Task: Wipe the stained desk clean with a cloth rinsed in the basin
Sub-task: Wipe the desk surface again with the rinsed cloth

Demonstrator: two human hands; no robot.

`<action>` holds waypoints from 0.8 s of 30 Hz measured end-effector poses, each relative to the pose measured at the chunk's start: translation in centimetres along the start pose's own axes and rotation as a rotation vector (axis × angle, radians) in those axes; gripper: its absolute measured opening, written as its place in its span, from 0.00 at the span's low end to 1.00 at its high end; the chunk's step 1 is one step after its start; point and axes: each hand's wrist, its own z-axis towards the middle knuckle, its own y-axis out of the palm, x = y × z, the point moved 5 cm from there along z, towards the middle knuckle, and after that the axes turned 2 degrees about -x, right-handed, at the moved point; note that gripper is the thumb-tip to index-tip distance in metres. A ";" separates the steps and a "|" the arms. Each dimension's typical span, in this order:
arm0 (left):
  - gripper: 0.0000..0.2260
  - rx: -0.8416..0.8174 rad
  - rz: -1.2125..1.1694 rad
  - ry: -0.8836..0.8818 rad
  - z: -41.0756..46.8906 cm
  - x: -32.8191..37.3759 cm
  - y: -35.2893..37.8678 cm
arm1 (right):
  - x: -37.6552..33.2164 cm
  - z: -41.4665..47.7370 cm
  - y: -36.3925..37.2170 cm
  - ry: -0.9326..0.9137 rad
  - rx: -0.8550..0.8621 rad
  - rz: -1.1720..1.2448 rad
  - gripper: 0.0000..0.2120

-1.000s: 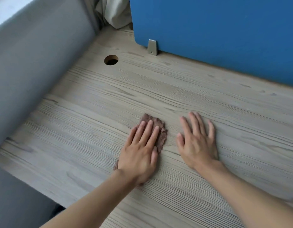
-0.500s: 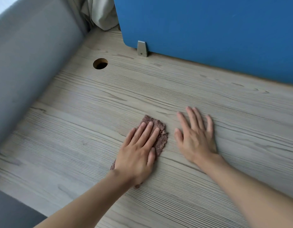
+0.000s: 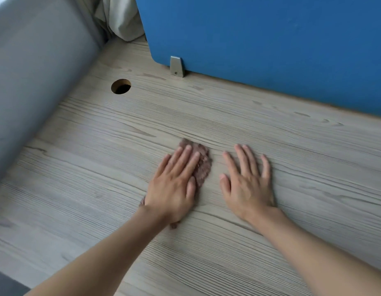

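Observation:
A small brown cloth (image 3: 203, 165) lies flat on the pale wood-grain desk (image 3: 89, 167), mostly hidden under my left hand (image 3: 174, 184). That hand presses on it with straight fingers. My right hand (image 3: 247, 182) rests flat on the bare desk just to the right of the cloth, fingers spread, holding nothing. No stain shows on the visible wood. No basin is in view.
A blue partition panel (image 3: 270, 45) stands along the desk's far edge, fixed by a metal bracket (image 3: 176, 66). A round cable hole (image 3: 120, 86) sits at the far left. A grey wall (image 3: 33, 67) borders the left side; pale fabric (image 3: 121, 20) hangs in the corner.
Both hands and the cloth have slid slightly away from me along the desk. The camera view has shifted a little.

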 end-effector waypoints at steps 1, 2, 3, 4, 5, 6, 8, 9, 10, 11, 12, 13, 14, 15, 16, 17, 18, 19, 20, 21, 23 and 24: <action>0.29 0.006 0.006 -0.057 0.4 -0.7 -0.4 | 0.1 0.1 -0.1 -0.008 0.003 0.008 0.29; 0.29 0.010 0.010 -0.099 0.7 -0.9 -0.5 | 0.4 0.4 -0.3 -0.013 0.010 0.024 0.28; 0.29 0.013 0.011 -0.117 0.9 -0.5 -0.6 | 0.8 0.9 -0.5 -0.019 0.017 0.040 0.26; 0.29 0.005 0.014 -0.107 0.8 0.2 -0.6 | 1.1 1.4 -0.6 -0.024 0.027 0.046 0.26; 0.29 -0.007 0.014 -0.073 0.5 1.1 -0.4 | 1.4 1.7 -0.7 -0.019 0.031 0.043 0.26; 0.29 -0.014 0.013 -0.029 0.1 1.7 -0.2 | 1.5 1.9 -0.6 -0.005 0.026 0.040 0.27; 0.29 -0.032 0.002 0.047 -0.1 1.9 0.1 | 1.3 2.2 -0.2 0.001 0.009 0.020 0.29; 0.28 -0.036 -0.003 0.071 0.1 1.6 0.1 | 1.3 2.1 0.0 -0.004 0.001 0.014 0.29; 0.28 -0.022 -0.004 0.075 0.6 1.1 0.1 | 1.3 2.1 0.0 -0.007 0.005 0.016 0.29; 0.28 -0.004 -0.005 0.056 1.2 0.6 -0.1 | 1.3 2.0 -0.1 -0.008 0.014 0.019 0.29; 0.28 0.014 -0.005 0.020 1.8 0.1 -0.3 | 1.4 2.0 -0.1 -0.010 0.015 0.021 0.29; 0.28 0.026 -0.002 -0.024 2.4 -0.3 -0.5 | 1.4 2.0 -0.2 -0.010 0.012 0.021 0.29; 0.28 0.032 0.003 -0.066 2.8 -0.4 -0.6 | 1.4 2.1 -0.3 -0.006 0.011 0.021 0.29; 0.29 0.037 0.003 -0.093 3.0 -0.1 -0.6 | 1.3 2.2 -0.3 -0.004 0.009 0.021 0.29; 0.29 0.030 -0.002 -0.100 2.9 0.5 -0.4 | 1.2 2.1 -0.3 -0.006 0.008 0.020 0.29; 0.29 0.019 -0.007 -0.079 2.6 1.3 -0.3 | 1.2 2.0 -0.2 -0.003 0.008 0.020 0.29; 0.29 0.007 -0.010 -0.041 2.3 2.1 -0.1 | 1.2 2.0 -0.3 0.002 0.010 0.019 0.29; 0.29 -0.002 -0.011 0.002 2.0 2.5 0.0 | 1.3 2.1 -0.4 0.004 0.012 0.020 0.29; 0.29 -0.008 -0.014 0.045 2.1 2.6 -0.1 | 1.3 2.4 -0.6 -0.001 0.013 0.022 0.29; 0.28 -0.008 -0.013 0.076 2.3 2.2 -0.1 | 1.3 2.8 -0.7 -0.005 0.009 0.028 0.28; 0.28 0.016 -0.005 0.069 3.8 1.1 -0.2 | 1.5 4.3 -1.1 0.004 0.013 0.052 0.26; 0.28 0.032 -0.002 0.031 4.5 0.6 -0.6 | 1.6 4.8 -1.1 0.011 0.016 0.053 0.27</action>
